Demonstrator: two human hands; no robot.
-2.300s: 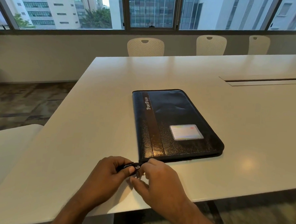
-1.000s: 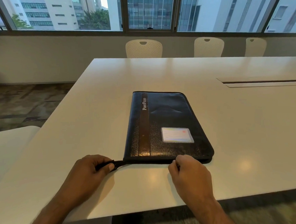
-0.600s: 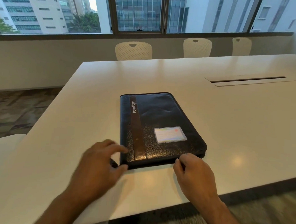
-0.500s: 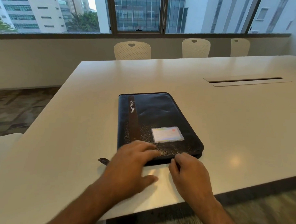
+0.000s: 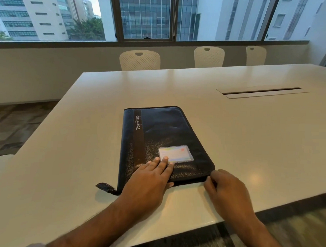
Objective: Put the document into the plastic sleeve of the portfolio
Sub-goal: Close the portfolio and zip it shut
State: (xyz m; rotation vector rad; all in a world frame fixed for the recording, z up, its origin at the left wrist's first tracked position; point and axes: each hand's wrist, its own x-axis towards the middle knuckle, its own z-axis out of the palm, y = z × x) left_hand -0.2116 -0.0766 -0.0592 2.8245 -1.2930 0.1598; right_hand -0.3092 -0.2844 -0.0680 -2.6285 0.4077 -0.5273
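Strap (image 5: 106, 188) lying loose on worktop (image 5: 69, 138), left of closed portfolio (image 5: 163, 134). Left hand (image 5: 149, 182) flat on cover's near end, fingers straight, tips touching card window (image 5: 176, 154). Right hand (image 5: 224, 188) curled, pinching near right corner edge.

Left grip (image 5: 153, 176) flat with straight fingers; right grip (image 5: 224, 188) curled.

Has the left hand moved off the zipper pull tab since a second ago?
Yes. The left hand has let go of the black pull tab and shifted right, now lying flat on the black leather portfolio near its clear card window.
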